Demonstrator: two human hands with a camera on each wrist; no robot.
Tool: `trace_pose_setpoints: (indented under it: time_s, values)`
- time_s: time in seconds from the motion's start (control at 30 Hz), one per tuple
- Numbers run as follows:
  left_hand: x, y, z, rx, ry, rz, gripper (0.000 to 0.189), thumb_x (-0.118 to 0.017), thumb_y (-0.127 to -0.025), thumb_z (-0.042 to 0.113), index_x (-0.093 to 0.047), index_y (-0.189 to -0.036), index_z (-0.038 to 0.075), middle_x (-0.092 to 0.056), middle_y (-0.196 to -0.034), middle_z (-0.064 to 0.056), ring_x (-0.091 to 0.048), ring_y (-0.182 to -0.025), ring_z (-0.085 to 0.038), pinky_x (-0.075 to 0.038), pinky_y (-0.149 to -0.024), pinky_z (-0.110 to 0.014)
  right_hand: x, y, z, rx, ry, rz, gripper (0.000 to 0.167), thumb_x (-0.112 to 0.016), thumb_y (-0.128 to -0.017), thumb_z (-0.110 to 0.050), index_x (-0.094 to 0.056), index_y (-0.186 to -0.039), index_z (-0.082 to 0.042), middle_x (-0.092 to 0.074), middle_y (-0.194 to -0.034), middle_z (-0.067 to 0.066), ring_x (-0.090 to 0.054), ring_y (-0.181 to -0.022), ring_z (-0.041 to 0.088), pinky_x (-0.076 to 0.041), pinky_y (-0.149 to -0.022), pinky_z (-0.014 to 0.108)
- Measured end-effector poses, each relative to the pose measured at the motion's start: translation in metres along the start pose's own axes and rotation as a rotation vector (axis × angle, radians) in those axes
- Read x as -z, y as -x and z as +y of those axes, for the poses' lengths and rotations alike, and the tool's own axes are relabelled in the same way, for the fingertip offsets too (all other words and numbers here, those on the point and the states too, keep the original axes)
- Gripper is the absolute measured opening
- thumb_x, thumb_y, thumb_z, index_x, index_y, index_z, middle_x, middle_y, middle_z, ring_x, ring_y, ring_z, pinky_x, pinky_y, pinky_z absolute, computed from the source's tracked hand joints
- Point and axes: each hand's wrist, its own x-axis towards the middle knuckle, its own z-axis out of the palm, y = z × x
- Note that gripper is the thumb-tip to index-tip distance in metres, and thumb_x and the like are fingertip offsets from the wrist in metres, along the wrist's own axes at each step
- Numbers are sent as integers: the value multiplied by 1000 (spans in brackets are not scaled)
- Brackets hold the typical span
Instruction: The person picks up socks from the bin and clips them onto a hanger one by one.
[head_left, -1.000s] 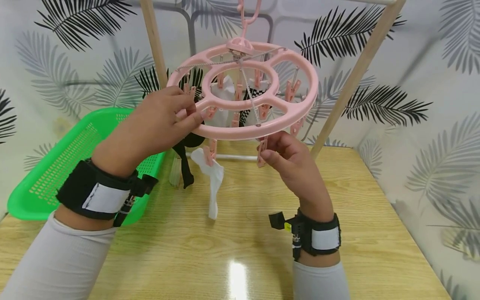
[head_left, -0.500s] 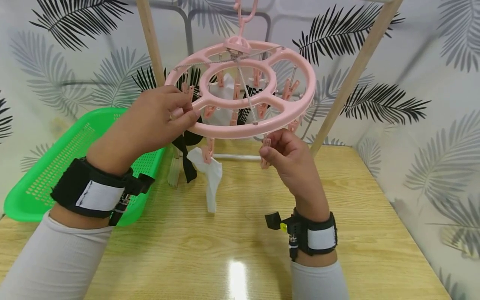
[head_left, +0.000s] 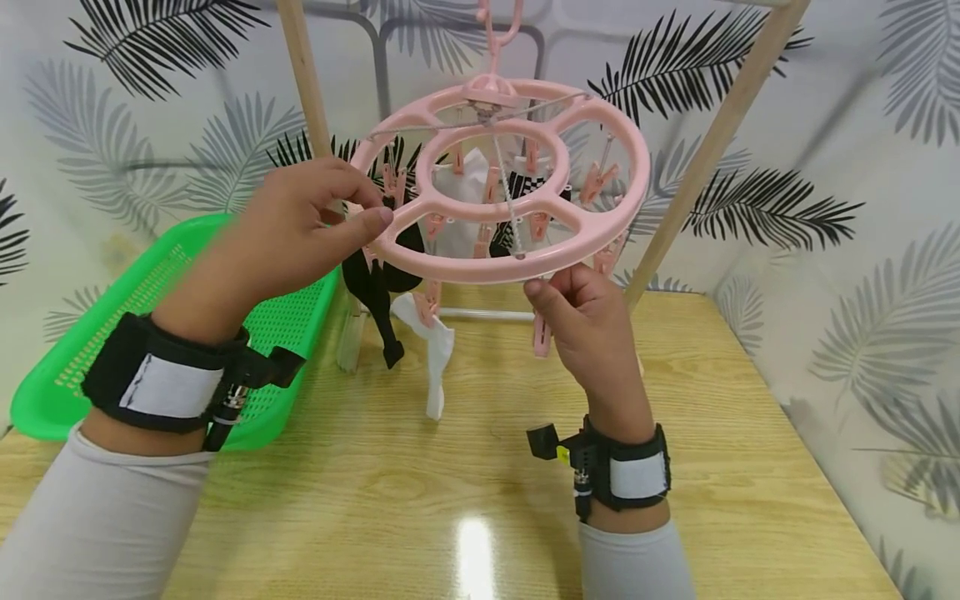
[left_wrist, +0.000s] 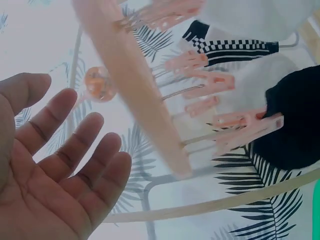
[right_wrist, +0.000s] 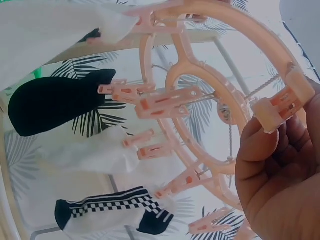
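Observation:
A pink round sock hanger [head_left: 457,268] hangs by its hook, with pink clothespins below it. Beside its left rim is my left hand [head_left: 288,229]; in the left wrist view its fingers are loosely spread, apart from the rim, holding nothing. Under the front rim my right hand [head_left: 596,333] pinches a pink clothespin [right_wrist: 286,107] between thumb and fingers. No sock shows in that clothespin. A white sock [head_left: 437,350] and a black sock [head_left: 378,312] dangle at the front left. A checkered sock [right_wrist: 107,212] and another white sock [right_wrist: 85,152] are clipped further in.
A green perforated basket [head_left: 37,408] stands on the wooden table [head_left: 390,517] at the left. Wooden poles [head_left: 720,150] of a frame rise on both sides of the hanger. Behind hangs a leaf-patterned cloth [head_left: 862,350].
My left hand has let go of the hanger's rim and drawn slightly left. The hanger has shifted a little to the right. My right hand stays at the front clothespin, its thumb now higher on it.

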Motion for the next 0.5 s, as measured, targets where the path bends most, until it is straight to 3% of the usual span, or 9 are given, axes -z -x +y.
trace_pose_setpoints:
  time_s: [0.13, 0.27, 0.37, 0.5]
  values:
    - [9, 2, -1, 32, -41, 14, 14, -64, -97, 18, -73, -97, 7, -64, -101, -7, -54, -96, -23, -47, -80, -44, 0, 0, 1, 10, 18, -4, 24, -65, -97, -10, -56, -78, 2, -50, -61, 8, -49, -43, 19, -32, -39, 27]
    - [23, 2, -16, 142, -144, -68, 21, -62, -98, 26, -71, -102, 7, -65, -105, -10, -54, -97, -25, -42, -79, -46, 0, -1, 3, 38, 14, -23, 38, -69, -93, -30, -55, -76, 1, -50, -59, 8, -49, -42, 20, -31, -39, 27]
    - [33, 1, -44, 272, -221, -179, 32, -58, -100, 33, -68, -109, 4, -66, -108, -14, -56, -97, -29, -44, -78, -48, 1, -2, 4, 51, 11, -33, 44, -69, -91, -38, -55, -75, 1, -50, -57, 9, -49, -41, 20, -30, -38, 28]
    - [40, 6, -93, 414, -283, -308, 45, -53, -100, 38, -64, -116, -2, -65, -109, -21, -58, -95, -35, -45, -79, -51, 1, -1, 4, 25, 26, -29, 34, -68, -95, -25, -55, -75, 0, -50, -57, 8, -48, -41, 19, -29, -38, 28]
